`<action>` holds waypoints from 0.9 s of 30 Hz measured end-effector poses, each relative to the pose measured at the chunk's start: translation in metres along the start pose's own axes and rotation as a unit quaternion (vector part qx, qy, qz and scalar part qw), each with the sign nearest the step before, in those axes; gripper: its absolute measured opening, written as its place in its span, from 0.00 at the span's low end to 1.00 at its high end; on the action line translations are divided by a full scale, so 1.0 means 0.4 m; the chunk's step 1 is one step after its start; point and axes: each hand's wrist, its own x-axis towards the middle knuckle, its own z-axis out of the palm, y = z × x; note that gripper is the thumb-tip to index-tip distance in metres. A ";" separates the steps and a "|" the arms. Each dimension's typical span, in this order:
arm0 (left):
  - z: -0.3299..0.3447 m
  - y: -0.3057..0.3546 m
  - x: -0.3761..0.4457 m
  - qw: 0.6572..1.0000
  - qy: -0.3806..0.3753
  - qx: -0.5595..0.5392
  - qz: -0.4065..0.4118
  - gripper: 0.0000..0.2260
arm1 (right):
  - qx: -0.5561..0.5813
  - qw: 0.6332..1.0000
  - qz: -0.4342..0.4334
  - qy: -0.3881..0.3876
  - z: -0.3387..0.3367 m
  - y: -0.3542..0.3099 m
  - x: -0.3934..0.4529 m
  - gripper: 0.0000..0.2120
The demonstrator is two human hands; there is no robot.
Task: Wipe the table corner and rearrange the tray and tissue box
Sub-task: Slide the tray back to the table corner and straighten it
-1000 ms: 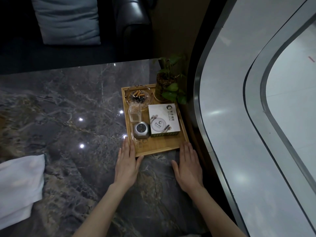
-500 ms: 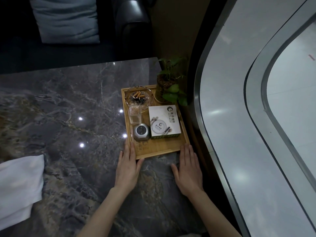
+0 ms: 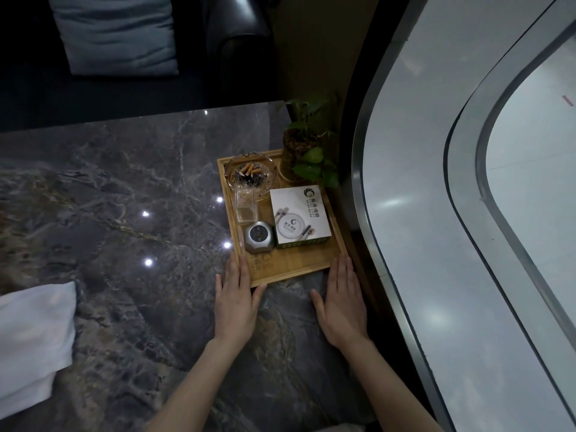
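Both hands lie flat with fingers extended, left hand [image 3: 235, 302] and right hand [image 3: 343, 302] touching the near edge of a wooden tray [image 3: 291, 267] holding a tissue box [image 3: 300, 215], at the marble table's [image 3: 109, 194] far right corner.

We are looking at the tissue box [image 3: 300, 215] in the tray [image 3: 299, 266]: its white top is carrying a dark swirl logo with a line of Chinese characters beneath it, too small for us to read. A round panel on the same top is showing the logo again with more characters, equally unreadable. We are also seeing faint printed marks on the tray floor near its front left corner, and they are staying illegible to us. The small clear box [image 3: 246, 206] is showing faint print, too blurred to read.
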 end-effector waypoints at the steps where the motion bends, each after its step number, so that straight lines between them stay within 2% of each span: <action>1: -0.001 0.000 0.003 1.000 -0.003 0.001 -0.003 0.36 | 0.001 1.000 0.003 -0.002 -0.001 -0.002 0.003 0.37; 5: -0.006 0.000 0.008 1.000 -0.007 0.007 -0.007 0.38 | 0.002 1.000 0.002 -0.001 -0.010 -0.008 0.009 0.36; 9: -0.014 0.010 0.007 1.000 -0.018 -0.002 -0.018 0.32 | 0.019 1.000 0.006 -0.007 -0.023 -0.016 0.005 0.33; 18: -0.055 0.010 0.015 0.995 -0.070 -0.070 -0.029 0.31 | 0.003 0.998 0.048 -0.030 -0.062 -0.072 0.018 0.32; 20: -0.080 0.004 0.023 0.989 -0.079 -0.121 -0.037 0.29 | -0.027 0.998 0.049 -0.022 -0.075 -0.103 0.022 0.29; 24: -0.156 -0.017 0.038 0.982 -0.052 -0.175 -0.049 0.15 | -0.041 0.999 -0.001 0.021 -0.117 -0.190 0.036 0.21; 27: -0.233 -0.054 0.052 0.978 -0.046 -0.185 -0.088 0.15 | 0.001 1.000 -0.015 0.001 -0.145 -0.272 0.060 0.17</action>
